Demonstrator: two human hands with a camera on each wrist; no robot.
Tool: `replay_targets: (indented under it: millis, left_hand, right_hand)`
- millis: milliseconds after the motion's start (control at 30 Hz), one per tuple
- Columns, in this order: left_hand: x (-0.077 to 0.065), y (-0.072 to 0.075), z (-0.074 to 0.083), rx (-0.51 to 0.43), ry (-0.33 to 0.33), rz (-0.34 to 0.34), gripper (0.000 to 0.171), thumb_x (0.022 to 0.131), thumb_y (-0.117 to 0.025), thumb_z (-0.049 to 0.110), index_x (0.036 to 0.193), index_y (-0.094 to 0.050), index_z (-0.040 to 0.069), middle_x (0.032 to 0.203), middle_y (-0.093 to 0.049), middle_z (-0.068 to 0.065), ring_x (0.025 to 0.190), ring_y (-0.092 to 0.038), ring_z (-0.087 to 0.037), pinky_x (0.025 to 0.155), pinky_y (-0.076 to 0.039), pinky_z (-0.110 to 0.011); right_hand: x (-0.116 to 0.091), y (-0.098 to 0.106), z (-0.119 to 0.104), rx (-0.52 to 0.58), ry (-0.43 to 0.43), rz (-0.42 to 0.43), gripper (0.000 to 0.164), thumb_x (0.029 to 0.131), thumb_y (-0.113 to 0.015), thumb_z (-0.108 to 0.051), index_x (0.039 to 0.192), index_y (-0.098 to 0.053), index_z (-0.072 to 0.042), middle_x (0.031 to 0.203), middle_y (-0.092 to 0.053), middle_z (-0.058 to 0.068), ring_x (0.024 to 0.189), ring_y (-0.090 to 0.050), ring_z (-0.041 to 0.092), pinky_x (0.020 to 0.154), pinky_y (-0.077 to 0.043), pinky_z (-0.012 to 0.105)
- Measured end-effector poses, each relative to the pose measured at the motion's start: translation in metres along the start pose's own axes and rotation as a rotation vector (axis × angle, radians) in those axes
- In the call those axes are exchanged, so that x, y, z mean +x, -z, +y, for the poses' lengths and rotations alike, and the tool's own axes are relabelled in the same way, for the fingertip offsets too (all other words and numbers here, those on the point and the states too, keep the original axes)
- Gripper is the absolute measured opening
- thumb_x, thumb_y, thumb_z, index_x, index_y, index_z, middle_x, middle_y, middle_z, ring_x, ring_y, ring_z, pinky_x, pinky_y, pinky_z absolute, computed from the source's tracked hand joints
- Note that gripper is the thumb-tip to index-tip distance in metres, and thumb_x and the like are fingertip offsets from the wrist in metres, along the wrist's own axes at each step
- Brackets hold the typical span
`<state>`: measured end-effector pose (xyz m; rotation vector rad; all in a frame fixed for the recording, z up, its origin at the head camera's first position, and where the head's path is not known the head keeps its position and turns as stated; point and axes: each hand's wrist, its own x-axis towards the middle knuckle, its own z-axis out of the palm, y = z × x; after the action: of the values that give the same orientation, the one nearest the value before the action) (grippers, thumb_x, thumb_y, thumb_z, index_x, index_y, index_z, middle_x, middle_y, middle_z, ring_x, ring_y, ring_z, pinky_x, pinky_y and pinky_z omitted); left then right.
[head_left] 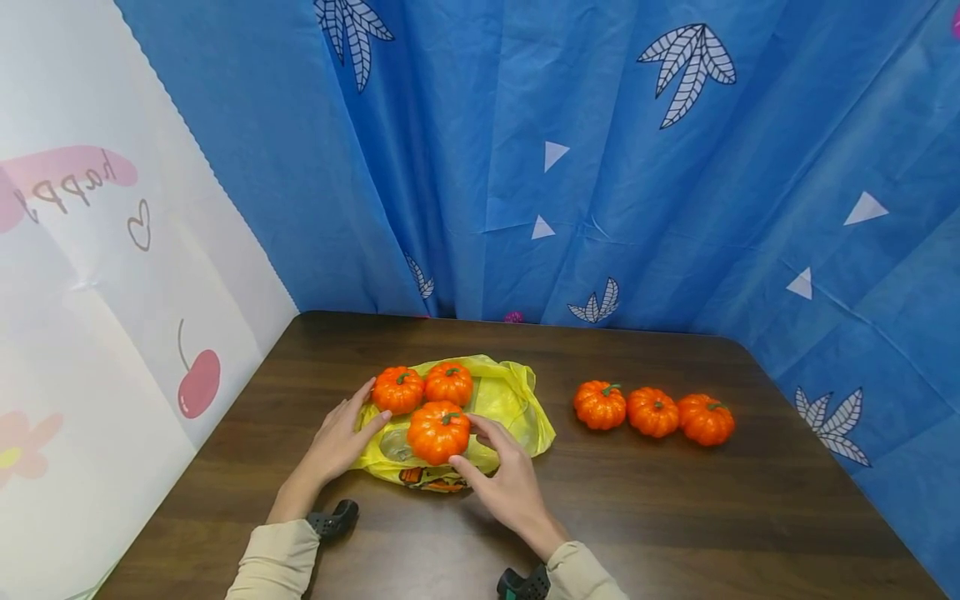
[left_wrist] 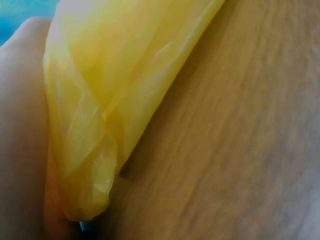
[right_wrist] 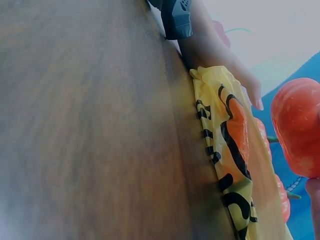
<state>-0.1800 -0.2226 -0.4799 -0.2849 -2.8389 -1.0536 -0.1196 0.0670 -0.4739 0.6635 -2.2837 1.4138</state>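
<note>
Orange pumpkin (head_left: 433, 437) in right grip (head_left: 512, 483), above bag (head_left: 529, 427)

The left hand (head_left: 339, 440) extends forward (thumb (head_left: 374, 427) spread), while the right hand (head_left: 512, 483) pinches.

Held pumpkin (right_wrist: 296, 127) cut off by the right wrist view's edge, right hand (right_wrist: 314, 207) there a cropped sliver, two pumpkins (right_wrist: 283, 200) partly hidden behind the yellow bag (right_wrist: 232, 135), left hand (left_wrist: 22, 135) cropped and blurred in the left wrist view — tabletop (left_wrist: 225, 140) grain smeared too
</note>
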Motion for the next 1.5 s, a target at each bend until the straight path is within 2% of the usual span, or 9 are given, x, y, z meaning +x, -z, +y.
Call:
replay_targets:
  millis: [667, 867, 1133, 1500]
  left_hand:
    - [0.0, 0.0, 0.001, 0.006, 0.009, 0.0, 0.083, 0.104, -0.044, 0.062, 0.166, -0.018, 0.012, 0.165, -0.032, -0.023, 0.151, -0.019, -0.055, 0.119, -0.012, -0.075]
    - [0.0, 0.0, 0.002, 0.007, 0.018, -0.006, 0.084, 0.104, -0.044, 0.062, 0.166, -0.019, 0.011, 0.165, -0.032, -0.023, 0.151, -0.019, -0.055, 0.119, -0.012, -0.074]
    - [-0.001, 0.0, 0.003, 0.011, 0.02, -0.008, 0.084, 0.104, -0.044, 0.062, 0.165, -0.02, 0.01, 0.165, -0.032, -0.023, 0.151, -0.019, -0.056, 0.119, -0.012, -0.074]
    - [0.0, 0.0, 0.001, 0.019, 0.023, -0.004, 0.084, 0.104, -0.043, 0.063, 0.165, -0.02, 0.011, 0.165, -0.033, -0.022, 0.152, -0.019, -0.055, 0.119, -0.013, -0.074]
  right_hand:
    - [-0.008, 0.025, 0.01, -0.048, 0.067, 0.081, 0.057, 0.088, -0.084, -0.024, 0.14, -0.061, -0.017, 0.129, -0.069, -0.001, 0.116, -0.069, 0.019, 0.098, -0.058, 0.037]
    - [-0.011, 0.034, 0.013, -0.071, 0.061, 0.094, 0.058, 0.087, -0.085, -0.025, 0.14, -0.061, -0.021, 0.13, -0.069, -0.005, 0.114, -0.069, 0.017, 0.096, -0.059, 0.037]
    - [-0.014, 0.047, 0.02, -0.096, 0.106, 0.129, 0.059, 0.083, -0.088, -0.019, 0.137, -0.064, -0.022, 0.128, -0.07, -0.005, 0.108, -0.072, 0.017, 0.093, -0.059, 0.031]
    - [-0.018, 0.068, 0.024, -0.114, 0.107, 0.155, 0.062, 0.078, -0.091, -0.016, 0.134, -0.066, -0.022, 0.125, -0.07, -0.007, 0.105, -0.072, 0.016, 0.095, -0.054, 0.019]
